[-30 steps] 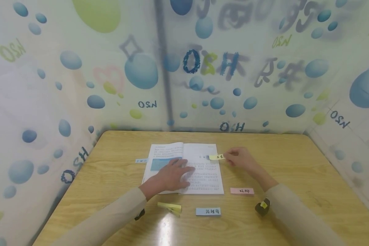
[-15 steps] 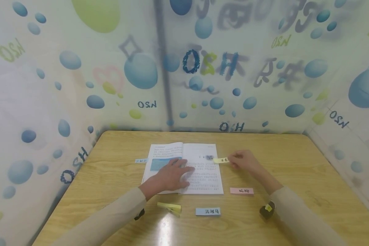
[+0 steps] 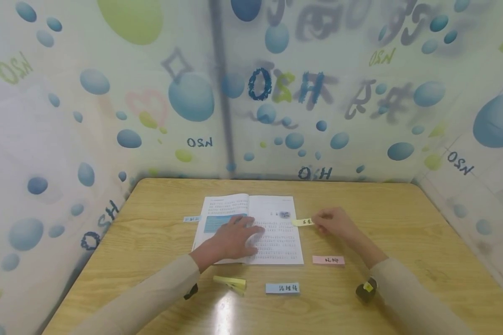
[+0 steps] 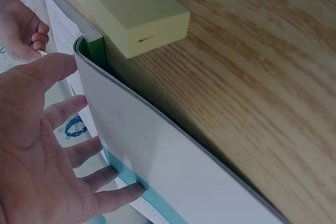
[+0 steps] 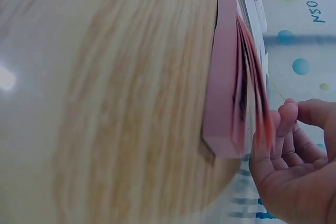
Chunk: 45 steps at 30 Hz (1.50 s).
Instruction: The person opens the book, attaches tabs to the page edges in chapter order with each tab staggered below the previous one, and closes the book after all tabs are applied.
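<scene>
An open book point(image 3: 276, 249) lies on the table with printed pages and a blue block on its left page. My left hand point(image 3: 234, 238) rests on it with fingers spread across the middle; in the left wrist view that hand point(image 4: 42, 140) lies along the pages with straight fingers. Thumb and forefinger of my right hand point(image 3: 336, 223) pinch the right end of a yellow sticky note point(image 3: 302, 222) with handwriting. The note's left end overlaps the right page's edge. A blue sticky note point(image 3: 191, 218) sticks out from the book's left edge.
On the wooden table point(image 3: 402, 223), a pink sticky-note pad point(image 3: 328, 260) lies right of the book. A blue pad point(image 3: 282, 288) and a yellow pad point(image 3: 229, 282) lie in front of it. Patterned walls point(image 3: 251, 153) enclose the table's back and sides.
My right hand has moved right and slightly nearer, taking the yellow sticky note from over the right page out to its edge. The left hand has stayed in place on the book.
</scene>
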{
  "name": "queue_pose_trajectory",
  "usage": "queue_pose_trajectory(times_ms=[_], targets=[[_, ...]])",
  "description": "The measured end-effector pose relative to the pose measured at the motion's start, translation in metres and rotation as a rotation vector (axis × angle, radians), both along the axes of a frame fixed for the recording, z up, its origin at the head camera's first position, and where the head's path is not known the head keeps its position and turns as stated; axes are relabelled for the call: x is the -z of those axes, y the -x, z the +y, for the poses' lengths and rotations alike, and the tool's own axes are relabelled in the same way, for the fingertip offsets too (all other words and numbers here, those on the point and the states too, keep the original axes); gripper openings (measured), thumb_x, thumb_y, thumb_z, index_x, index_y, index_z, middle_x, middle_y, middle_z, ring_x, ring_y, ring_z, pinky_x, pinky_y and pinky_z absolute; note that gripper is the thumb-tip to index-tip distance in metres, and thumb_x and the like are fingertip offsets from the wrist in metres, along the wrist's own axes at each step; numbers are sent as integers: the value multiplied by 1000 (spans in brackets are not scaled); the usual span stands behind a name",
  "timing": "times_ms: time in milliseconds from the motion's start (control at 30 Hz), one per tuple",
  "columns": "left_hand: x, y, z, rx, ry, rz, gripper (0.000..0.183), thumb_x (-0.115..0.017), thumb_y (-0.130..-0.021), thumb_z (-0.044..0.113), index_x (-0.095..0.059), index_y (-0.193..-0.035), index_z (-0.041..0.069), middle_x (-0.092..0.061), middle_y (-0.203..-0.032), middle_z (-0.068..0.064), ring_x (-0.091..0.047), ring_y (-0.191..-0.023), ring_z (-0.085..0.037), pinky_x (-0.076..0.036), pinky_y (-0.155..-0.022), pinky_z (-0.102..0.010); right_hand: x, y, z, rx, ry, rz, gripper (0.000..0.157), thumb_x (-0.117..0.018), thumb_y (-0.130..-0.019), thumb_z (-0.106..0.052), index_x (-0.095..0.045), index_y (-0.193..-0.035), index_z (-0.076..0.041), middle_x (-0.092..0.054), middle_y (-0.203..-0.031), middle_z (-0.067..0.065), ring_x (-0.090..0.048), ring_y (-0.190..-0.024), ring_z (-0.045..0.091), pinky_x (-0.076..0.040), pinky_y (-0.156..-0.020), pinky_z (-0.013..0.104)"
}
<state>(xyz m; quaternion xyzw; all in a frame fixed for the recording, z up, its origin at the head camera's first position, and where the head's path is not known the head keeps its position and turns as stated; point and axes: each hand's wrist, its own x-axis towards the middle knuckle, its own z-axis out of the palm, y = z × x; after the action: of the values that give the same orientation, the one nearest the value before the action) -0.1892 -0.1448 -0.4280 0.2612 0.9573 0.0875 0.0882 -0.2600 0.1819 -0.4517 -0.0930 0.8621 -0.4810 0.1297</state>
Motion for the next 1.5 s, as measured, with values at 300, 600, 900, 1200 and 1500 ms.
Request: queue_pose_trajectory(times_ms=[300,600,900,1200,1500], targets=[[1,2,8,-63,7,2,46,-71,-95,35,-62,-138,23,-47,-148,-14,-36,-138,-43,-43,-101,-62,5,-2,-2,4,-38,21,20,-67,-99,-17,-73,-103,1,-67,-81,8,-62,-76,21,-53,-70,28],[-3,13,34,-143,-24,123,36,-71,-94,34,-68,-121,11,-61,-113,-12,-54,-105,-33,-48,-87,-48,8,0,0,-10,-26,58,21,-66,-99,-16,-73,-103,3,-66,-79,7,-62,-74,20,-54,-67,28],[-7,34,71,-247,-115,41,51,-64,-98,44,-61,-132,7,-58,-111,-10,-53,-92,-24,-50,-78,-38,6,-1,-1,-5,-16,56,22,-67,-99,-16,-73,-103,4,-67,-78,8,-63,-73,20,-55,-66,28],[18,55,100,-330,-110,130,52,-61,-99,49,-63,-126,6,-59,-122,-12,-55,-114,-31,-49,-94,-43,7,-1,0,-12,-17,55,20,-66,-100,-16,-74,-100,2,-66,-77,8,-62,-71,19,-53,-65,26],[19,59,109,-353,-86,132,48,-64,-97,49,-65,-118,6,-58,-113,-10,-55,-104,-28,-50,-88,-40,7,-1,1,-28,-14,72,21,-66,-100,-17,-74,-99,3,-65,-75,7,-61,-71,19,-52,-63,26]])
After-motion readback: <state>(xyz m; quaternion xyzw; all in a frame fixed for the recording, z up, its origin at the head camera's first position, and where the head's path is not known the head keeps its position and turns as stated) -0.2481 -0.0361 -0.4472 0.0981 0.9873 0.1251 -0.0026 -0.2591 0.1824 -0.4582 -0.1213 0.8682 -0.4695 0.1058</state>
